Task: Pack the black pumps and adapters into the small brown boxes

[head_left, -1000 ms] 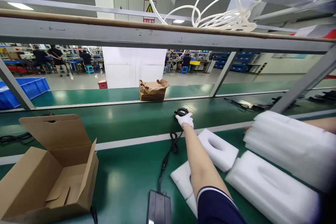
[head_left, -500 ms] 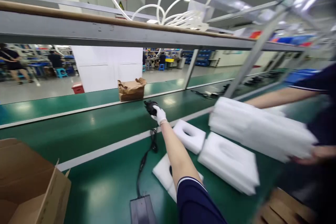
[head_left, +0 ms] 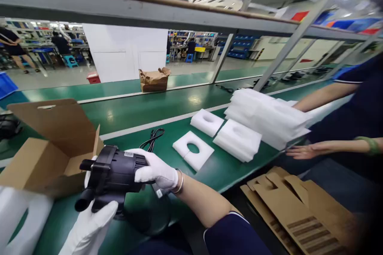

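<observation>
The left hand [head_left: 89,225] and right hand [head_left: 157,169] grip a black pump [head_left: 115,171] above the green worktop [head_left: 230,169]; far off, blue stools [head_left: 71,61] stand on a glossy grey floor [head_left: 66,78].

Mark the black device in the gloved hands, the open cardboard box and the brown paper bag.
Black device [head_left: 115,170]: head view, middle of its body.
Open cardboard box [head_left: 61,127]: head view, on its raised flap.
Brown paper bag [head_left: 154,83]: head view, on its front side.
</observation>
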Motion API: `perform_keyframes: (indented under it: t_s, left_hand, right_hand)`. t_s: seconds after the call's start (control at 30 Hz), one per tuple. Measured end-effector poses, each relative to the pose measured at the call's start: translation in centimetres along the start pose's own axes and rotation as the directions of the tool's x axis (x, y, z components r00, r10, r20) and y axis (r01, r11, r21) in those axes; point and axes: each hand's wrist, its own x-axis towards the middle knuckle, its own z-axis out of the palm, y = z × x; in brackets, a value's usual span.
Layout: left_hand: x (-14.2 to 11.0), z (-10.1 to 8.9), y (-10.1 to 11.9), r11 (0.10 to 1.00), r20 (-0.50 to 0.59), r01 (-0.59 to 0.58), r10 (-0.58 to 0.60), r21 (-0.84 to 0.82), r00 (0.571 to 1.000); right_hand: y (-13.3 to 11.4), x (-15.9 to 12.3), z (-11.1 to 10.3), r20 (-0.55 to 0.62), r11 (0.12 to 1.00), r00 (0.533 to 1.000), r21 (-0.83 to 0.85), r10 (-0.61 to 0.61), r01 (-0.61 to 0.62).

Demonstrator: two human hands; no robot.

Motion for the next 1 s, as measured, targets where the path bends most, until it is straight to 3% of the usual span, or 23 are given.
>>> perform_keyframes:
  t_s: [0.07,0.1,0.17,0.2,0.23,0.27,0.3,0.33,0.37,0.4,0.5,0.57,0.63,0.7,0.77,0.8,0.87,0.93,1.0]
  left_hand:
    - [-2.6,-1.4,-1.6,0.985,-0.089,0.119,-0.130,-0.122,0.987]
    - [-3.7,-2.0,-2.4,0.963,-0.095,0.172,-0.195,-0.207,0.976]
    - [-5.3,-3.1,-4.0,0.884,-0.030,0.257,-0.291,-0.391,0.956]
    - [-5.7,-3.4,-4.7,0.843,0.023,0.282,-0.306,-0.459,0.952]
    - [-6.0,-3.7,-5.2,0.805,0.076,0.300,-0.305,-0.512,0.949]
    - [-6.2,-3.9,-5.6,0.773,0.121,0.309,-0.293,-0.553,0.948]
    - [-6.3,-4.0,-5.8,0.751,0.149,0.310,-0.276,-0.583,0.950]
    - [-6.5,-4.1,-6.0,0.740,0.164,0.301,-0.254,-0.602,0.953]
    - [-6.6,-4.2,-6.0,0.741,0.168,0.285,-0.231,-0.608,0.958]
    - [-6.8,-4.2,-5.9,0.752,0.163,0.267,-0.212,-0.603,0.964]
    - [-7.2,-3.8,-4.8,0.798,0.120,0.195,-0.153,-0.570,0.981]
    - [-7.1,-2.9,-3.6,0.799,0.106,0.158,-0.118,-0.581,0.987]
    - [-6.6,-1.7,-2.1,0.774,0.086,0.124,-0.090,-0.621,0.992]
    - [-5.7,-0.5,-0.9,0.758,0.017,0.071,-0.079,-0.649,0.997]
    - [-4.6,0.3,-0.3,0.781,-0.124,-0.015,-0.080,-0.625,0.989]
    - [-4.0,0.4,-0.3,0.808,-0.212,-0.063,-0.077,-0.586,0.974]
    - [-2.8,0.3,-1.0,0.876,-0.389,-0.153,-0.042,-0.458,0.920]
    - [-1.8,-0.1,-2.3,0.921,-0.500,-0.190,-0.006,-0.341,0.866]
    - [-0.9,-0.4,-3.7,0.941,-0.530,-0.164,-0.020,-0.297,0.847]
  right_hand:
    - [0.7,-1.1,0.2,0.079,0.983,0.995,-0.180,0.060,-0.045]
    - [0.8,-1.6,-0.6,0.061,0.952,0.995,-0.302,0.073,-0.052]
    - [0.4,-2.7,-3.7,-0.168,0.831,0.986,-0.546,0.014,-0.105]
    - [0.2,-3.3,-5.7,-0.350,0.755,0.936,-0.624,-0.044,-0.199]
    - [0.0,-3.7,-7.8,-0.552,0.665,0.828,-0.655,-0.098,-0.358]
    - [-0.1,-4.1,-9.9,-0.715,0.536,0.690,-0.628,-0.110,-0.565]
    - [0.0,-4.4,-11.7,-0.825,0.414,0.556,-0.543,-0.101,-0.730]
    - [0.2,-4.6,-13.2,-0.884,0.319,0.458,-0.462,-0.090,-0.828]
    - [0.5,-4.7,-14.2,-0.913,0.253,0.401,-0.405,-0.069,-0.879]
    - [0.9,-4.8,-14.9,-0.921,0.231,0.388,-0.388,-0.048,-0.892]
    - [1.3,-4.9,-14.6,-0.870,0.312,0.489,-0.484,-0.068,-0.818]
    - [1.2,-4.6,-12.8,-0.804,0.401,0.575,-0.581,-0.150,-0.708]
    - [1.4,-4.0,-9.9,-0.708,0.552,0.673,-0.656,-0.214,-0.515]
    - [2.2,-3.3,-6.5,-0.560,0.770,0.821,-0.571,-0.112,-0.284]
    - [3.4,-2.8,-3.2,-0.329,0.939,0.939,-0.279,0.102,-0.200]
    - [4.0,-2.7,-1.9,-0.217,0.962,0.954,-0.130,0.207,-0.239]
    - [5.1,-2.4,-0.3,-0.108,0.936,0.930,0.046,0.351,-0.349]
    - [5.7,-2.0,-0.1,-0.093,0.897,0.895,0.123,0.436,-0.424]
    - [6.1,-1.5,-0.7,-0.096,0.859,0.857,0.142,0.507,-0.492]
